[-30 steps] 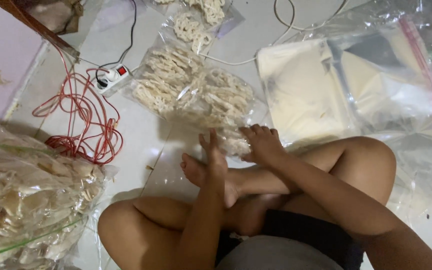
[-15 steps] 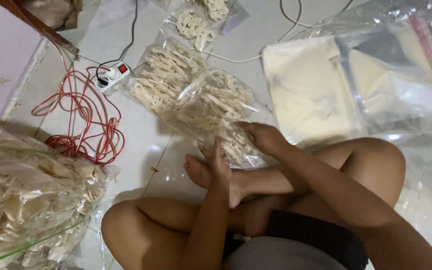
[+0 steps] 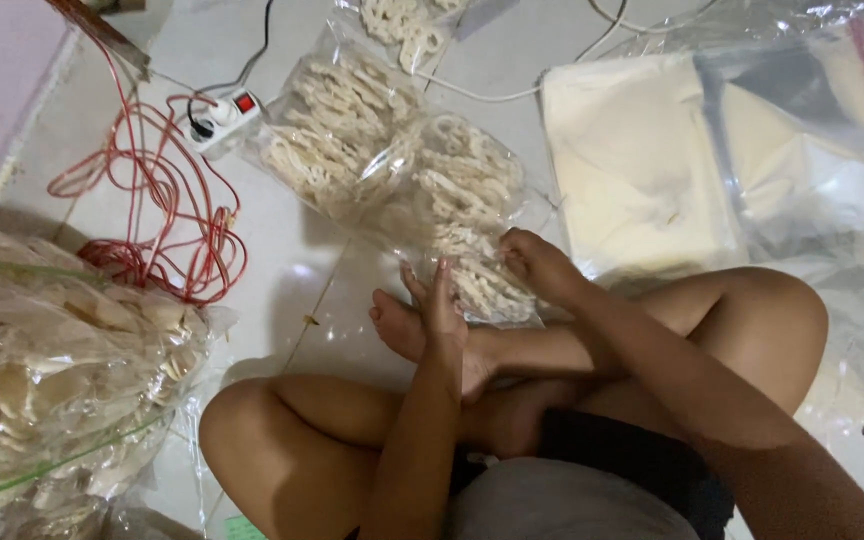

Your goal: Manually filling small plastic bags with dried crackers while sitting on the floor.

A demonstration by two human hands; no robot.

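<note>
A person sits cross-legged on a tiled floor, both hands at a clear bag of pale curly crackers.

The left hand (image 3: 444, 300) reaches forward over the crossed legs, edge-on, fingers straight and close together, fingertips touching the near end of the cracker bag (image 3: 472, 215). The right hand (image 3: 537, 262) comes in from the right with its wrist bent and its fingers curled onto the same end; whether it grips the plastic cannot be told. The bag lies flat, its long axis running from the hands away toward the upper left. A second cracker bag (image 3: 337, 135) lies beyond it, with a white power strip (image 3: 220, 120) and red cable (image 3: 167, 215) further left. Folded cream sheets in plastic (image 3: 642, 160) lie right of the bag.
</note>
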